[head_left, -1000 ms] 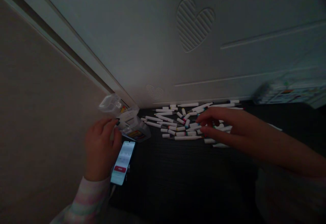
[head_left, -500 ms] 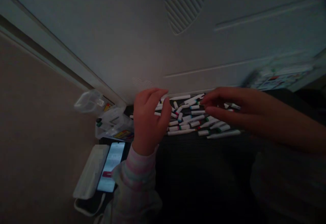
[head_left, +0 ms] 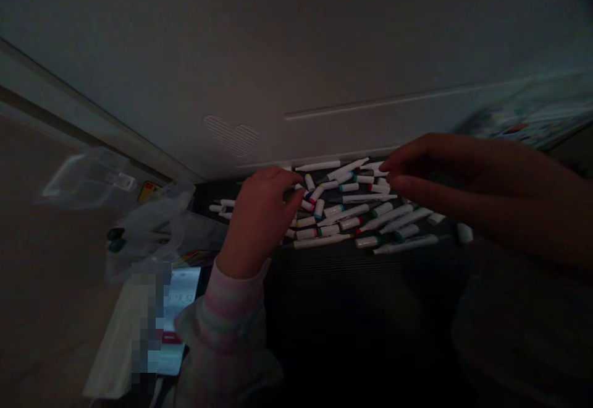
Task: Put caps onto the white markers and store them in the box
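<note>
Several white markers and loose white caps with coloured ends lie scattered on a dark ridged surface. Over the left part of this spread is my left hand, its fingers curved and the thumb apart, with nothing visible between them. A cap with a blue end lies just right of its thumb. My right hand reaches in over the right part of the markers. Its thumb and forefinger are slightly apart near a white marker, and no held thing shows. Its other fingers are hidden.
A clear plastic case with its lid raised stands at the left. In front of it lie a lit phone and a pale oblong object. A pale panel rises behind the markers. A clear container with colourful contents stands far right.
The view has shifted and come closer, so the case and phone sit further left. My left hand has moved left and tilted lower over the markers. My right hand remains above the right side.
</note>
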{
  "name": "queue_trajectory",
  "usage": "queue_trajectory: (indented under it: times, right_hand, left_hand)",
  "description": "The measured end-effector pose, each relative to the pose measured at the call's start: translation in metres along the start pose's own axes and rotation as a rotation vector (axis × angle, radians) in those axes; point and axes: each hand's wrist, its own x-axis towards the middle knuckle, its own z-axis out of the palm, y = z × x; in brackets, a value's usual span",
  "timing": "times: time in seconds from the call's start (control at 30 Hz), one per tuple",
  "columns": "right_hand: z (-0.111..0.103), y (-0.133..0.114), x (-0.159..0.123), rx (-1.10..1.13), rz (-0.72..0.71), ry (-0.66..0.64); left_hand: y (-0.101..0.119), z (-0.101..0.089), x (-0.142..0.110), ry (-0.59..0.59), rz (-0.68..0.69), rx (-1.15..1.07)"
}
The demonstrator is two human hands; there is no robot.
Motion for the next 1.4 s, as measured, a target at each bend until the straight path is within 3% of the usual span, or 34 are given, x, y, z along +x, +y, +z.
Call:
queue_trajectory:
  times: [0.23, 0.37, 0.97, 1.4]
  right_hand:
    - [0.001, 0.000, 0.000, -0.029, -0.006, 0.021]
    - [-0.001, 0.000, -0.002, -0.033, -0.027, 0.032]
    - [-0.004, -0.003, -0.002, 0.087, -0.010, 0.048]
    - [-0.008, -0.002, 0.004, 0.042, 0.016, 0.030]
  left_hand:
    - [0.002, 0.026, 0.003, -0.354, 0.059, 0.073]
    - [0.009, 0.034, 0.005, -0.434, 0.079, 0.150]
    - [0.014, 0.052, 0.007, -0.346, 0.057, 0.257]
    - [0.005, 0.021, 0.005, -0.205, -0.031, 0.221]
